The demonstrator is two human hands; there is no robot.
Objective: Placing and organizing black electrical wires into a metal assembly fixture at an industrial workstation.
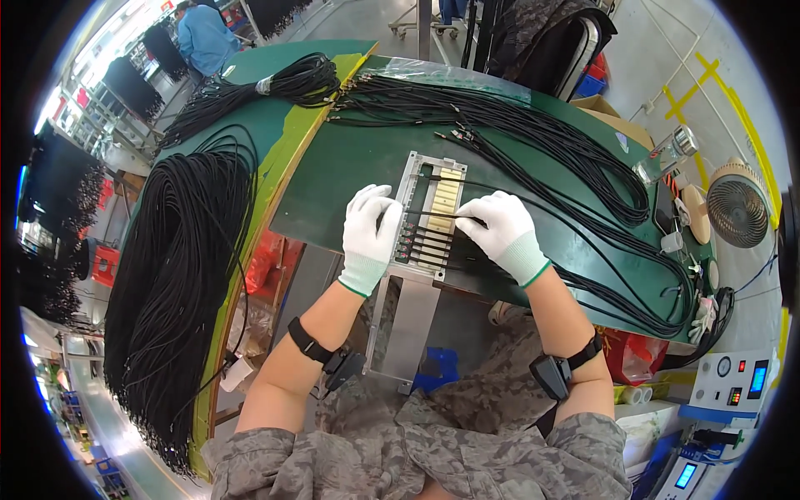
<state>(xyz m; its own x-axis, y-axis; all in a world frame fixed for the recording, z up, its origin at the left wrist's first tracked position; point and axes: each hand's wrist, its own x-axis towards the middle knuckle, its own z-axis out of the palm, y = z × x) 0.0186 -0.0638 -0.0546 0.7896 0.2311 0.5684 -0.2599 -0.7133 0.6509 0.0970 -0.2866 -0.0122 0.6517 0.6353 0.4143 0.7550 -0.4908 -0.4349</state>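
Observation:
A metal fixture with a row of yellowish blocks lies on the green table. Several black cables lie side by side in its near slots. Another black cable stretches across the fixture between my hands. My right hand, in a white glove, pinches this cable just right of the blocks. On the fixture's left edge, my white-gloved left hand has its fingers curled at the cable's end; the tip itself is hidden. One more cable runs right from the far slot.
Long bundles of black cable cover the table's far and right side. A thick bundle hangs over the left table, beyond a yellow-green edge strip. A small fan and a control box stand at right. A person in blue is far left.

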